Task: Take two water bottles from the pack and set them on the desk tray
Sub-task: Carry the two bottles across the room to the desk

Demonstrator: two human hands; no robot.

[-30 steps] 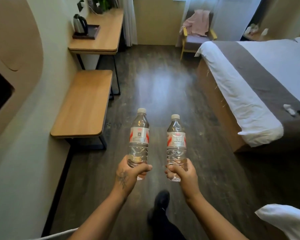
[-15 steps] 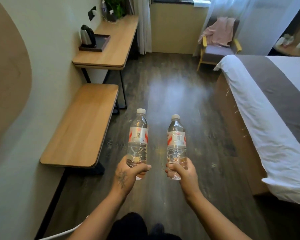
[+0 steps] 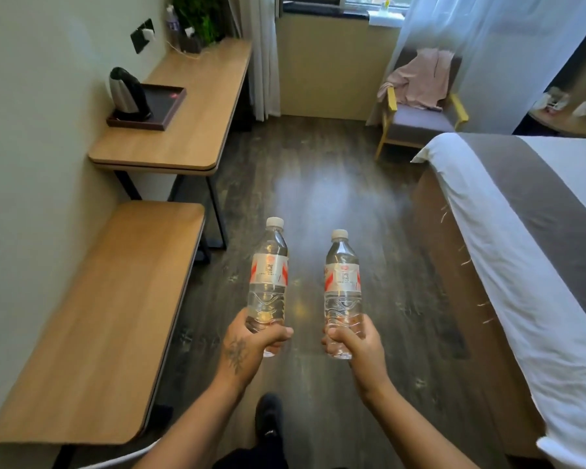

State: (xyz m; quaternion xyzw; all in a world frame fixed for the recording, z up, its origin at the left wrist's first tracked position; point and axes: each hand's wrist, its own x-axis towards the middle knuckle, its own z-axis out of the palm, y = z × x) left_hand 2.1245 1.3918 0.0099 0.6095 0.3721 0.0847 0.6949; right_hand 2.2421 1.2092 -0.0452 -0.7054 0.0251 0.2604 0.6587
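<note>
I hold two clear water bottles upright over the dark wood floor, each with a white cap and a red and white label. My left hand [image 3: 249, 346] grips the base of the left bottle [image 3: 268, 275]. My right hand [image 3: 356, 343] grips the base of the right bottle [image 3: 342, 286]. The dark desk tray [image 3: 164, 110] lies on the wooden desk [image 3: 190, 130] far ahead at the left, with a steel kettle [image 3: 127, 93] standing in its near left corner. The pack is out of view.
A low wooden bench [image 3: 109, 316] runs along the left wall, just before the desk. A bed [image 3: 521, 248] with white sheets fills the right side. A chair [image 3: 420, 110] with a pink cloth stands under the window. A plant [image 3: 200, 18] sits at the desk's far end.
I have walked forward along the floor. The desk, tray and bench have come closer and lower in view. Both bottles stay held in the same pose.
</note>
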